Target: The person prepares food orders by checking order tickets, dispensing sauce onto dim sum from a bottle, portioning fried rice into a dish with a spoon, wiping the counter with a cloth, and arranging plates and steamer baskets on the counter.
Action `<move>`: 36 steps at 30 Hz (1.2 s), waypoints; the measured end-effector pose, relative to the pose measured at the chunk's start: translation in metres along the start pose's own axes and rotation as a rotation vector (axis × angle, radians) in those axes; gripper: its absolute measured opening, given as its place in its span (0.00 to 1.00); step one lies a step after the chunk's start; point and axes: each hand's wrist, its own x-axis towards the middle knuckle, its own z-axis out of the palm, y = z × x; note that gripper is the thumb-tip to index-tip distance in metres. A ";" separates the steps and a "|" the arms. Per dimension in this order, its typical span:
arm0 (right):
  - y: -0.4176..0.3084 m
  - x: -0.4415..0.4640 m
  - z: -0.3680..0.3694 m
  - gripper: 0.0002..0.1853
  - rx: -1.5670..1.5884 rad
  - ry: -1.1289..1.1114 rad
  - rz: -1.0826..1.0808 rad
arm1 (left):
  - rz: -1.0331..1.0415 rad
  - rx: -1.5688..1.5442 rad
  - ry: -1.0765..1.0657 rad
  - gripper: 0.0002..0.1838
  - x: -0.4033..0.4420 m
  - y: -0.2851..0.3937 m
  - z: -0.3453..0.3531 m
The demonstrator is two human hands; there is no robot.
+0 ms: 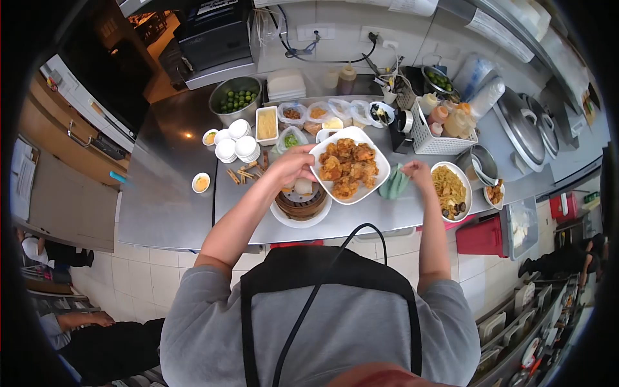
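My left hand point(291, 166) grips the left rim of a white square bowl point(379, 155) holding browned fried chicken pieces point(348, 166). The bowl is held above the counter, partly over a round bamboo steamer point(300, 204) that rests on a white plate point(298, 224). To its right, my right hand point(418, 174) is closed on a green cloth point(393, 185), which hangs beside the bowl's right edge. Close to that hand stands a white bowl of noodles point(449, 188) with dark pieces at its lower side.
Small white sauce cups point(240, 129) are stacked at the left, beside a metal pot of green citrus fruit point(236, 100). Several plastic tubs point(317, 111) line the back. A white basket of bottles point(445, 131) stands at the right. Other people are at the lower left and far right.
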 end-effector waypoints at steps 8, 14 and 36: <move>-0.069 -0.007 -0.060 0.09 0.573 -0.382 -0.035 | -0.070 0.113 -0.166 0.26 0.045 -0.008 0.043; -0.106 0.021 -0.047 0.07 0.057 -0.583 -0.457 | -0.121 0.187 -0.274 0.28 0.071 -0.019 0.064; 0.008 -0.014 -0.024 0.20 0.128 -0.163 -0.074 | 0.051 0.062 0.052 0.27 0.067 -0.009 0.017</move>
